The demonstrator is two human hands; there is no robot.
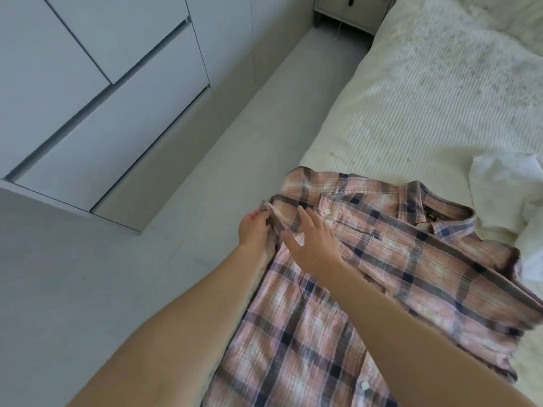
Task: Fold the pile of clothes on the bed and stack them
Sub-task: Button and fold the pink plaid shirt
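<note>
A pink, navy and grey plaid button-up shirt lies spread front-up along the near edge of the bed, its collar toward the right. My left hand pinches the end of the shirt's left sleeve at the bed's edge. Flat on the folded sleeve and chest fabric just right of it rests my right hand, fingers apart, holding nothing. A crumpled white garment lies on the bed to the right of the shirt's collar.
The bed has a cream ribbed cover and a fluffy white throw farther back. A strip of pale floor runs between the bed and grey wardrobe drawers on the left. A nightstand stands at the far end.
</note>
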